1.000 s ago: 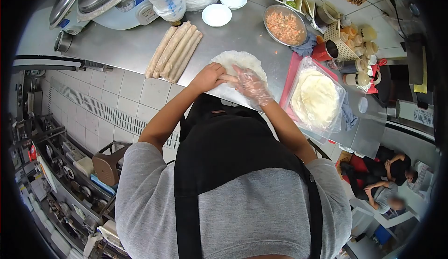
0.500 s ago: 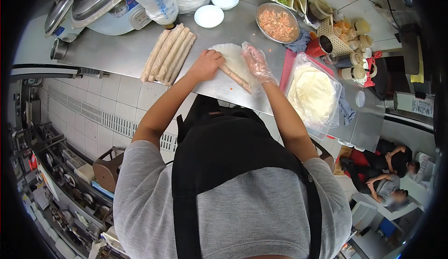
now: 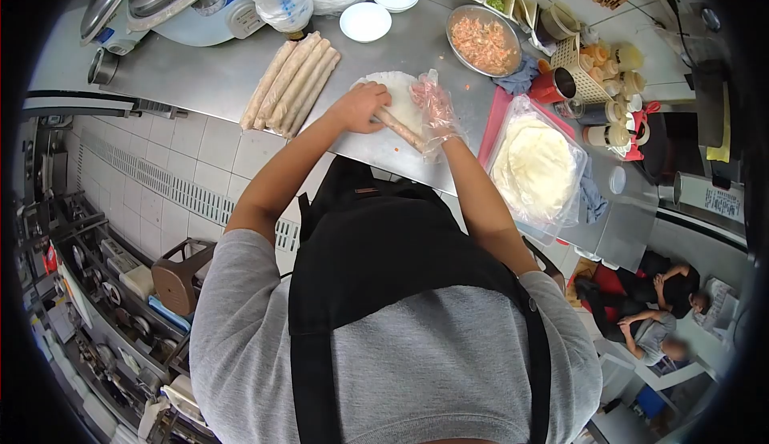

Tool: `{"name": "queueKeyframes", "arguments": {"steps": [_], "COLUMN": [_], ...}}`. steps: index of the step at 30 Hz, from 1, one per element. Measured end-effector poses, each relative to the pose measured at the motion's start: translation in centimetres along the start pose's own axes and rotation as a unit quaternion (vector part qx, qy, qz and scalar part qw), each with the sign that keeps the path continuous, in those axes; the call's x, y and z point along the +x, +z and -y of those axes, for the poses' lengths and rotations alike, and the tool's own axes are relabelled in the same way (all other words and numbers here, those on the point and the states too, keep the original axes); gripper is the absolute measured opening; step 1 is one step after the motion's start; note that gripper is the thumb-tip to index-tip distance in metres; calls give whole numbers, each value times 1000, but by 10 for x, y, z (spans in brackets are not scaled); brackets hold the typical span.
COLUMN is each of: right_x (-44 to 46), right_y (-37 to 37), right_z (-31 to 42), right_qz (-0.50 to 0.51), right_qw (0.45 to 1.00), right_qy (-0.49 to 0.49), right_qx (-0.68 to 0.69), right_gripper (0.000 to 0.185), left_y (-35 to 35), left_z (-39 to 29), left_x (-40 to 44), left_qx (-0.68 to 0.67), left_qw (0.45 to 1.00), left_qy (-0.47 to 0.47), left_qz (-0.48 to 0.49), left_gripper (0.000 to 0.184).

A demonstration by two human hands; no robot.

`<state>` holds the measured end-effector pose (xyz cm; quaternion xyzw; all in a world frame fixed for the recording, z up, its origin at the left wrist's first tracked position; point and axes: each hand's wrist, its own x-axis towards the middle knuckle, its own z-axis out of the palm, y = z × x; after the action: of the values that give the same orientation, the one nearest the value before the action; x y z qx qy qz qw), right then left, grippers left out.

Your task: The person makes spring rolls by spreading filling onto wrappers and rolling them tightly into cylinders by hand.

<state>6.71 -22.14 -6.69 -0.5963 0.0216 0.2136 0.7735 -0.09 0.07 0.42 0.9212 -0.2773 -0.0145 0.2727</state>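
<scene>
A round, pale wrapper sheet (image 3: pixel 394 85) lies on the steel counter, with a partly rolled spring roll (image 3: pixel 400 128) along its near side. My bare left hand (image 3: pixel 360 108) is closed around the left end of the roll, fingertips on the wrapper. My right hand (image 3: pixel 435 110), in a clear plastic glove, curls its fingers over the wrapper's right edge, its heel beside the roll's right end. The glove partly hides what those fingers grip. To the left, several finished long rolls (image 3: pixel 292 84) are piled side by side.
A metal bowl of shredded orange filling (image 3: pixel 483 40) stands at the back. On the right, stacked wrapper sheets (image 3: pixel 535 164) lie on plastic over a pink board (image 3: pixel 497 129). White bowls (image 3: pixel 365 23), a red cup (image 3: pixel 553 86) and a jar basket (image 3: pixel 578 64) stand farther back.
My right hand's fingers have moved slightly inward over the wrapper's right edge. My left hand stays at the roll's left end. The whole view has shifted a little.
</scene>
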Motion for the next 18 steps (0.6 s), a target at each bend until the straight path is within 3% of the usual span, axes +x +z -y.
{"name": "queueKeyframes", "arguments": {"steps": [8, 10, 13, 16, 18], "right_x": [-8, -11, -5, 1, 0], "right_y": [8, 8, 8, 7, 2], "right_z": [10, 16, 12, 10, 10], "right_qz": [-6, -3, 1, -2, 10], "right_qw": [999, 998, 999, 999, 998], "right_qy": [-8, -17, -4, 4, -8], "right_qx": [-32, -60, -40, -48, -59], "right_gripper": [60, 49, 49, 49, 50], "left_y": [4, -2, 3, 21, 21], "left_z": [16, 5, -11, -12, -12], "left_x": [-11, -10, -5, 3, 0], "left_qx": [-29, -35, 57, -12, -7], "left_qw": [999, 999, 998, 999, 999], "left_qy": [-6, -2, 1, 34, 4], "left_qz": [40, 35, 23, 30, 50], "left_gripper": [37, 38, 39, 42, 45]}}
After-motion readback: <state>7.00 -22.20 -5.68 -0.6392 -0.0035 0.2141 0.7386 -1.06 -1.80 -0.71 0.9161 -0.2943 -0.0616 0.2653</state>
